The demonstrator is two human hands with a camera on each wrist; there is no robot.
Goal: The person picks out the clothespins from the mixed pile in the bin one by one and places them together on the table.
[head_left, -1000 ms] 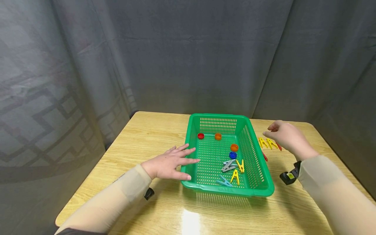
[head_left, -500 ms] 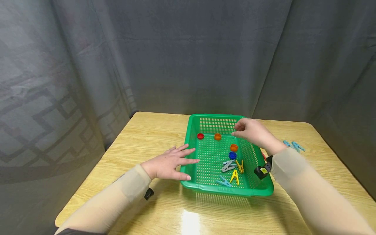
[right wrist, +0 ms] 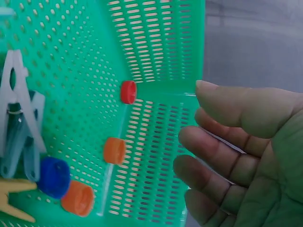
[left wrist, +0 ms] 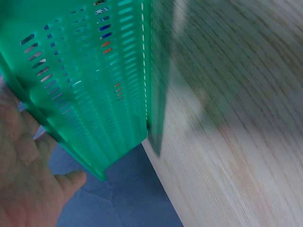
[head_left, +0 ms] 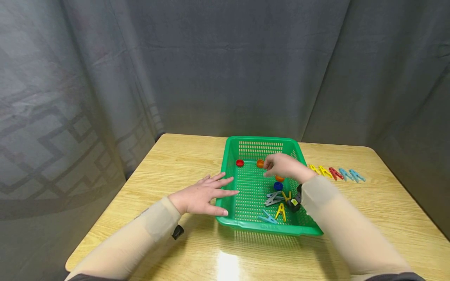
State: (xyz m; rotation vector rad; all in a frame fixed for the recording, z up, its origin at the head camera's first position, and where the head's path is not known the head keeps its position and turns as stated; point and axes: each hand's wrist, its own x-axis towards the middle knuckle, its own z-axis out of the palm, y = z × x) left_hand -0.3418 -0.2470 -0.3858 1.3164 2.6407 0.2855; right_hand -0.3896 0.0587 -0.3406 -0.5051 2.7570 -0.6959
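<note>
My left hand rests with spread, straight fingers across the left rim of a green plastic basket. Over the basket hovers my right hand, fingers loosely bent and holding nothing, closest to an orange bottle cap. A red cap lies further left. Another orange cap and a blue cap sit below the right hand, the orange one partly covered in the head view. Grey, yellow and light blue clothespins lie near the basket's front right.
Right of the basket, clothespins lie in a row on the wooden table: yellow ones, a red one and light blue ones. The basket walls stand up around the caps. A grey curtain hangs behind the table.
My right hand has moved left from above the clothespin row, over the basket's right wall and down inside, bringing the row into view. My left hand has stayed on the rim.
</note>
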